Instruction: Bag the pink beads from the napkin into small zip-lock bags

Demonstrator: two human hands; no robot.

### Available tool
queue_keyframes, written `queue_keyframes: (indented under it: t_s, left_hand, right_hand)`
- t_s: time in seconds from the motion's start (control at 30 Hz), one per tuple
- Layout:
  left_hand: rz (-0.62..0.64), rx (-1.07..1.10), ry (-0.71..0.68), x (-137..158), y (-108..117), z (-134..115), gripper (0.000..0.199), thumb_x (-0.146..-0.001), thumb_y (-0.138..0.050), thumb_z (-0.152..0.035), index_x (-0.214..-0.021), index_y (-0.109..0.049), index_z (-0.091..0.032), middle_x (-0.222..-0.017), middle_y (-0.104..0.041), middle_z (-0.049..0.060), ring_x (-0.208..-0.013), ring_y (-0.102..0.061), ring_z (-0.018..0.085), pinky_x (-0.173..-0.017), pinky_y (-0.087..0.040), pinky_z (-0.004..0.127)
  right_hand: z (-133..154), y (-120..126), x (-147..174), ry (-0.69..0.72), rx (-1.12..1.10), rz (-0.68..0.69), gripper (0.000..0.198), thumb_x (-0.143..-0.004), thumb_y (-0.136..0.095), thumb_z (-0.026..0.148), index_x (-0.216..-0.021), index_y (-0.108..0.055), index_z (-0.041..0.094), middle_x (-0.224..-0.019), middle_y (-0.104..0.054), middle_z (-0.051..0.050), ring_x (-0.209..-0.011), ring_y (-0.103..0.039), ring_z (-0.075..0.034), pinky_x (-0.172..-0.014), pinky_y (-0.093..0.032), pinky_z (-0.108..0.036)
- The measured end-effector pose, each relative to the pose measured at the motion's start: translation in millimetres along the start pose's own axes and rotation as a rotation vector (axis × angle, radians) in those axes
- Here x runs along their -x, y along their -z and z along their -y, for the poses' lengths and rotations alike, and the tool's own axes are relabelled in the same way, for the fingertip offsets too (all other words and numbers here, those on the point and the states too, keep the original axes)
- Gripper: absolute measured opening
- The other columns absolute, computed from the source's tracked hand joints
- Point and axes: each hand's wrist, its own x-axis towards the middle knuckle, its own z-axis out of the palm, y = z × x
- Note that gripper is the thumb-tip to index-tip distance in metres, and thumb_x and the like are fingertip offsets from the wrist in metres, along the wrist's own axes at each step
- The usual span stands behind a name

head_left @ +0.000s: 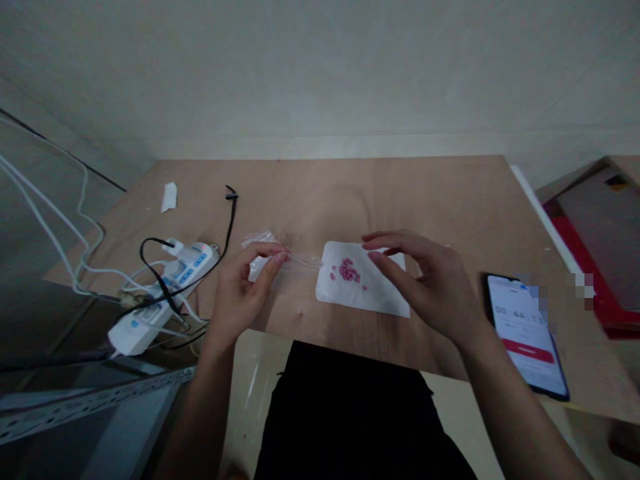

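Pink bead-like pieces [349, 270] lie on white sheet [367, 301], likely to keep them together. At 9 o'clock, left hand [237, 293] pinches clear bag [259, 237], probably steadying it. At 3 o'clock, right hand [433, 283] hovers, fingertips narrowly parted. Wooden worktop [285, 193] beneath; power strip [134, 335] farther at 9, phone [523, 321] at 4, pale wall [320, 80] at 12.

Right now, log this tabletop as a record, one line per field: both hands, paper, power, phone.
Left hand: pinching a clear plastic bag
Right hand: over the white paper, thumb and forefinger apart
Paper: bears clustered small pink pieces, a few separate
Power: white power strip, left, with cables
Phone: right, screen lit
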Motion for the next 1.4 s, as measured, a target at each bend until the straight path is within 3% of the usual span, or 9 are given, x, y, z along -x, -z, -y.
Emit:
queue_keyframes:
  t_s: [0.13,0.23,0.67,0.83,0.97,1.03,1.17,1.3,1.4]
  left_hand:
    - [0.104,0.126,0.064,7.8,-12.0,-20.4,0.012,-0.088,-0.063,-0.029,-0.087,-0.071,-0.020,-0.085,-0.074,0.002,-0.081,-0.068,0.015,-0.077,-0.054,0.027]
    - [0.134,0.192,0.104,10.8,-18.4,-28.6,0.011,-0.086,-0.065,-0.029,-0.084,-0.071,-0.020,-0.082,-0.074,0.003,-0.077,-0.068,0.015,-0.072,-0.054,0.026]
    - [0.222,0.292,0.177,20.4,-35.4,-40.0,0.011,-0.086,-0.061,-0.027,-0.085,-0.068,-0.019,-0.076,-0.072,0.002,-0.064,-0.062,0.012,-0.056,-0.047,0.023]
    - [0.324,0.061,0.008,28.9,-28.8,-39.2,0.020,-0.087,-0.063,-0.035,-0.102,-0.066,-0.021,-0.089,-0.070,0.004,-0.080,-0.063,0.017,-0.072,-0.051,0.030]
    - [0.511,-0.175,-0.155,38.4,-25.5,-44.5,0.079,-0.066,-0.080,-0.054,-0.130,-0.048,-0.021,-0.120,-0.063,0.012,-0.110,-0.059,0.029,-0.096,-0.046,0.045]
    - [0.551,-0.237,-0.151,43.5,-29.1,-45.9,0.072,-0.069,-0.079,-0.052,-0.126,-0.047,-0.021,-0.117,-0.063,0.011,-0.109,-0.059,0.030,-0.096,-0.046,0.047]
    - [0.497,-0.257,-0.066,51.9,-37.8,-39.6,0.030,-0.082,-0.070,-0.034,-0.104,-0.053,-0.022,-0.097,-0.066,0.005,-0.092,-0.064,0.024,-0.083,-0.052,0.040]
    - [0.408,-0.160,0.008,56.5,-37.3,-28.1,0.030,-0.082,-0.070,-0.043,-0.097,-0.057,-0.022,-0.088,-0.068,0.003,-0.084,-0.066,0.020,-0.075,-0.054,0.033]
    - [0.382,-0.094,0.065,58.6,-34.4,-23.1,0.028,-0.081,-0.071,-0.042,-0.095,-0.060,-0.021,-0.087,-0.069,0.003,-0.081,-0.067,0.018,-0.072,-0.054,0.031]
  right_hand:
    - [15.0,-15.7,-5.1,-0.018,-0.168,0.226,0.014,-0.090,-0.061,0.028,-0.096,-0.071,0.021,-0.094,-0.075,-0.003,-0.082,-0.068,-0.015,-0.068,-0.053,-0.026]
    - [13.4,-20.4,-2.9,-0.065,-0.293,0.313,0.009,-0.088,-0.063,0.026,-0.089,-0.069,0.019,-0.081,-0.072,-0.001,-0.073,-0.066,-0.013,-0.064,-0.051,-0.024]
    - [5.4,-22.8,16.3,-0.254,-0.563,0.388,0.010,-0.080,-0.066,0.026,-0.083,-0.074,0.021,-0.078,-0.072,-0.001,-0.068,-0.064,-0.013,-0.063,-0.052,-0.026]
    - [-0.3,-29.7,28.6,-0.268,-0.452,0.360,0.012,-0.080,-0.066,0.027,-0.083,-0.074,0.019,-0.076,-0.069,-0.002,-0.068,-0.060,-0.013,-0.062,-0.048,-0.026]
    - [3.9,-34.9,37.3,-0.266,-0.323,0.378,0.014,-0.072,-0.077,0.028,-0.082,-0.072,0.019,-0.071,-0.064,0.001,-0.063,-0.054,-0.012,-0.056,-0.044,-0.023]
    - [8.4,-35.4,40.1,-0.231,-0.250,0.391,0.012,-0.073,-0.078,0.028,-0.080,-0.072,0.020,-0.068,-0.060,0.002,-0.061,-0.052,-0.011,-0.053,-0.041,-0.022]
    - [0.4,-29.9,42.3,-0.155,-0.191,0.323,0.009,-0.083,-0.069,0.028,-0.088,-0.073,0.022,-0.076,-0.061,0.000,-0.065,-0.057,-0.012,-0.056,-0.046,-0.023]
    - [-38.9,-24.6,39.8,-0.148,0.018,0.112,0.014,-0.087,-0.060,0.022,-0.097,-0.071,0.020,-0.088,-0.067,-0.006,-0.070,-0.063,-0.016,-0.064,-0.054,-0.030]
    - [-65.8,-30.2,36.8,-0.116,0.228,0.161,0.021,-0.085,-0.062,0.016,-0.104,-0.070,0.019,-0.097,-0.068,-0.009,-0.077,-0.067,-0.019,-0.073,-0.057,-0.036]
